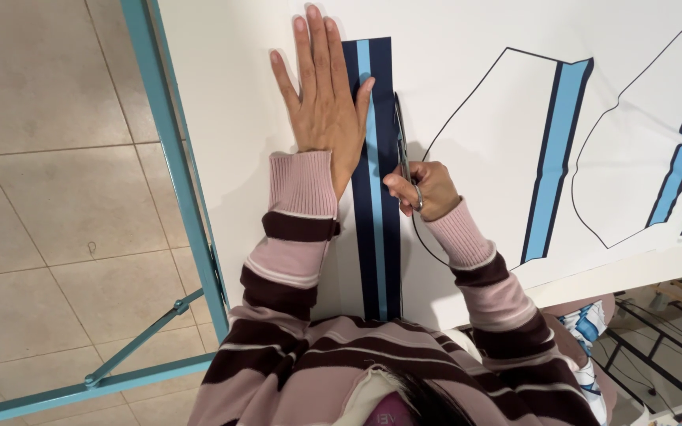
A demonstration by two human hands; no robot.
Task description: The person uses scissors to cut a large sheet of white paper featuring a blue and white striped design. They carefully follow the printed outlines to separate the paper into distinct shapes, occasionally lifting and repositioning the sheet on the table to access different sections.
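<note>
Scissors (401, 138) gripped in right hand (424, 189), fingers closed through the handles, blades along the right edge of the navy and light-blue stripe (376, 197) on white printed fabric (483, 31). Left hand (321, 91) flat, fingers spread, pressing the fabric beside the stripe. Teal table frame (169, 134) at left.

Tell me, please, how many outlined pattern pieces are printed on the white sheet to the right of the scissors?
2: one just right of the scissors, and one at the right edge, cut off by the frame; more may lie beyond it.
</note>
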